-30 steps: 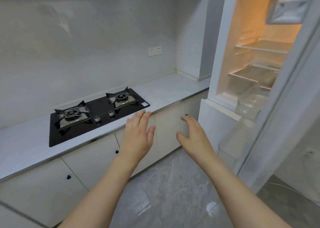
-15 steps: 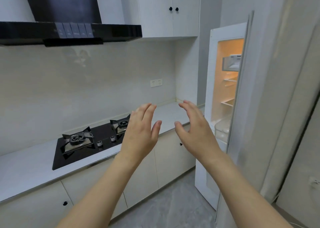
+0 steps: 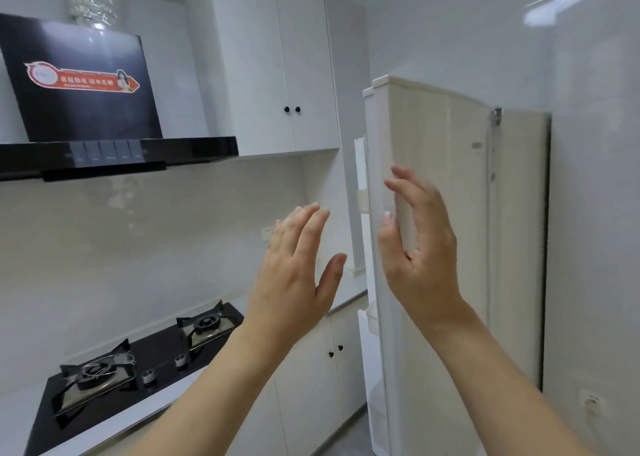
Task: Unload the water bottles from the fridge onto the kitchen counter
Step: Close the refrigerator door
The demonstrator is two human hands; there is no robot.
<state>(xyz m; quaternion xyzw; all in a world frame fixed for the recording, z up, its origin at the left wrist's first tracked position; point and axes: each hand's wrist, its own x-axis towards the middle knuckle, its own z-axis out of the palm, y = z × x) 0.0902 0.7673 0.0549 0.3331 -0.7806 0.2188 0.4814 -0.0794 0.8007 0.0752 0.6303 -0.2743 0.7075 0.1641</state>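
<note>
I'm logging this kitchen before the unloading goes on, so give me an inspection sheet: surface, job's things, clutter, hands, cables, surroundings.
Surface: white kitchen counter with a black gas hob set into it.
Job's things: fridge with its door seen nearly edge-on, interior hidden; no water bottles seen.
Clutter: nothing seen on the counter beyond the hob.
Hands: left hand and right hand raised in front of the fridge, fingers straight or relaxed, holding nothing.
Cables: nothing seen; wall socket has nothing plugged in.
Surroundings: black range hood, white upper cabinets, lower cabinets.
</note>
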